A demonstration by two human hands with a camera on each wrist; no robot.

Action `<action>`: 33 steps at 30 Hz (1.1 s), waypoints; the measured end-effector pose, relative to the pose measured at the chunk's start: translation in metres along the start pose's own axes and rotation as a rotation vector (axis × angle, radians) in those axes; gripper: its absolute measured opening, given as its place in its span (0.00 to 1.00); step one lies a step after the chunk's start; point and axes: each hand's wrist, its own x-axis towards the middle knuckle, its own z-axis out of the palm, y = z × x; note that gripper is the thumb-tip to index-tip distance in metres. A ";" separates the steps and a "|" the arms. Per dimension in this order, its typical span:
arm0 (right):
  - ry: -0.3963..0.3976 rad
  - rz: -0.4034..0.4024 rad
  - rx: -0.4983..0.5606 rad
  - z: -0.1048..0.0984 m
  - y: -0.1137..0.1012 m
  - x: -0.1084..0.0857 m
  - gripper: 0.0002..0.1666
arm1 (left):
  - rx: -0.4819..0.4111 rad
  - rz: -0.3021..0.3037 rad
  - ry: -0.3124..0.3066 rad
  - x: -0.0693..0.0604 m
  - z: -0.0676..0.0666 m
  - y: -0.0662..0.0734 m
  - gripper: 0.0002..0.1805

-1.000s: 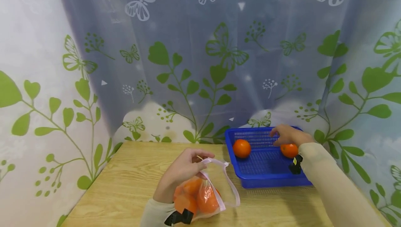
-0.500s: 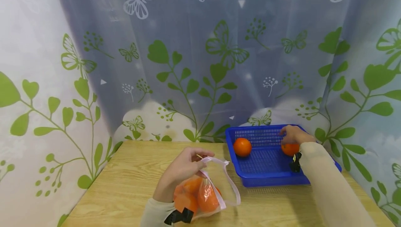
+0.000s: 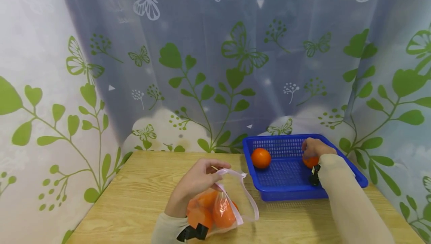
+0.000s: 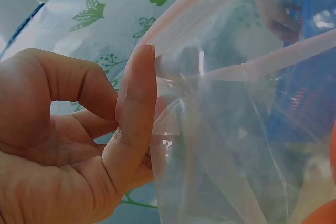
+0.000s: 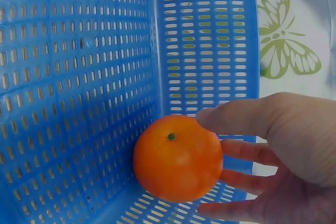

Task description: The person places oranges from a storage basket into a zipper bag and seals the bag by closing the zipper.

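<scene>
- Left hand [image 3: 198, 180]: thumb and finger together, clamped on the rim of the clear bag [image 4: 226, 108]; one finger stands straight along the bag's edge in the left wrist view.
- Bag: upright on the table [image 3: 155, 180], its pink-banded mouth spread wide. Several bagged oranges [image 3: 223, 212] show through the film; their exact number cannot be told.
- Right hand [image 3: 316, 148]: inside the basket [image 3: 293, 194], above the right-hand orange [image 5: 176, 161]. Thumb and fingers are apart—the thumb tip at the fruit's upper side, the fingers nearly straight and spread beside it. Whether they press on it cannot be told.
- Right-hand orange: on the basket floor near a slotted wall, its green stem end showing in the right wrist view.
- Left-hand orange [image 3: 260, 158]: in the basket's left part, near the side wall and well apart from the other.
- Basket: blue, slotted, upright on the table, to the right of the bag and farther back.
- Surroundings: pale sleeves [image 3: 350, 199] on both arms, a black wrist device [image 3: 193, 232] at each cuff; a curtain [image 3: 202, 68] behind—blue-grey, printed with leaves and butterflies.
</scene>
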 end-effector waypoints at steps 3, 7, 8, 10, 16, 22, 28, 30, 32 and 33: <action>-0.008 0.002 -0.009 0.001 0.000 0.001 0.26 | 0.002 -0.001 0.002 -0.001 0.000 0.000 0.17; -0.023 0.014 -0.019 0.002 0.003 0.000 0.26 | 0.007 0.003 0.004 -0.001 0.000 0.001 0.17; -0.025 0.014 -0.020 0.002 0.004 0.000 0.27 | 0.007 0.003 0.005 -0.001 0.000 0.001 0.17; -0.024 0.018 -0.028 0.001 0.005 -0.002 0.28 | 0.011 0.005 0.006 -0.001 0.000 0.001 0.17; -0.036 0.048 -0.032 -0.001 0.010 -0.005 0.29 | 0.014 0.013 0.007 -0.001 -0.001 0.000 0.17; -0.043 0.063 -0.012 0.001 0.011 -0.003 0.31 | 0.014 0.013 0.011 -0.001 -0.001 -0.001 0.17; -0.072 0.061 -0.030 0.003 0.011 0.000 0.33 | 0.010 0.009 0.016 -0.002 0.000 0.000 0.17; -0.080 0.058 -0.045 0.004 0.010 -0.001 0.32 | 0.010 0.008 0.016 -0.002 0.000 0.000 0.17; -0.089 0.045 -0.052 0.004 0.009 -0.001 0.30 | 0.009 0.007 0.015 -0.002 -0.001 0.001 0.17; -0.092 0.039 -0.051 0.004 0.009 -0.002 0.30 | 0.008 0.006 0.015 -0.002 -0.001 0.001 0.17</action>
